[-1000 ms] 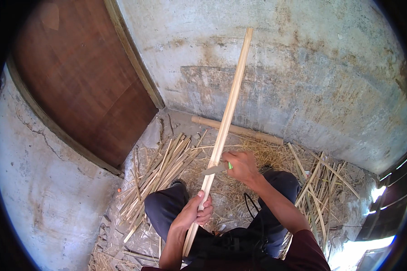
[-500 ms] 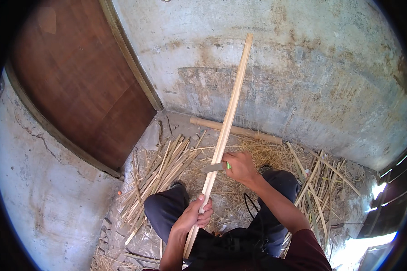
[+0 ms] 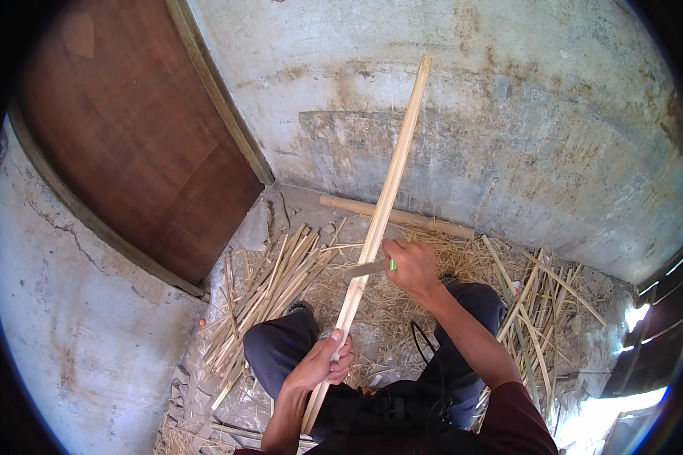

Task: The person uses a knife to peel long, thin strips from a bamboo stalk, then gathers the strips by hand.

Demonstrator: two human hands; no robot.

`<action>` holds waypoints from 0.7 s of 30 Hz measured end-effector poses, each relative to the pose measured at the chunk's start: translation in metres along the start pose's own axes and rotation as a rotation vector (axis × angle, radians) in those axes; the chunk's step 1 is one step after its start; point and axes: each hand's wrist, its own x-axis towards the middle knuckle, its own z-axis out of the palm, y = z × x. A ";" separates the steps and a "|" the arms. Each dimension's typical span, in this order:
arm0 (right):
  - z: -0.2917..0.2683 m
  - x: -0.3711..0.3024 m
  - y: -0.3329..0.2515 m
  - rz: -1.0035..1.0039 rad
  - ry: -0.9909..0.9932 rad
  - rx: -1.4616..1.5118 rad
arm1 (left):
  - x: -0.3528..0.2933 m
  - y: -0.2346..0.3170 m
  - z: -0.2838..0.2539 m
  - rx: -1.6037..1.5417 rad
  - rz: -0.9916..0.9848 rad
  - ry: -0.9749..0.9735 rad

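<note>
A long pale bamboo strip (image 3: 391,186) slants from between my knees up and away to the right. Near its lower end my left hand (image 3: 328,362) is closed around it. Further up, my right hand (image 3: 411,265) grips a knife (image 3: 368,268) by its handle, of which only a bit of green shows. The grey blade lies across the strip's face, its tip sticking out past the left edge. Most of the handle is hidden in my fist.
Split bamboo strips (image 3: 269,284) lie heaped on the left, with another pile (image 3: 539,303) on the right. A whole bamboo pole (image 3: 432,223) rests along the foot of the stained wall (image 3: 554,136). Straw shavings (image 3: 448,262) cover the floor. A brown door (image 3: 136,144) stands at the left.
My right hand and the knife have moved slightly up along the bamboo strip, away from my left hand. The strip's far end has shifted a little right.
</note>
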 end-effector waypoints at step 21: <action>-0.009 -0.009 0.011 0.381 -0.093 0.893 | 0.001 -0.005 -0.013 0.166 0.123 0.147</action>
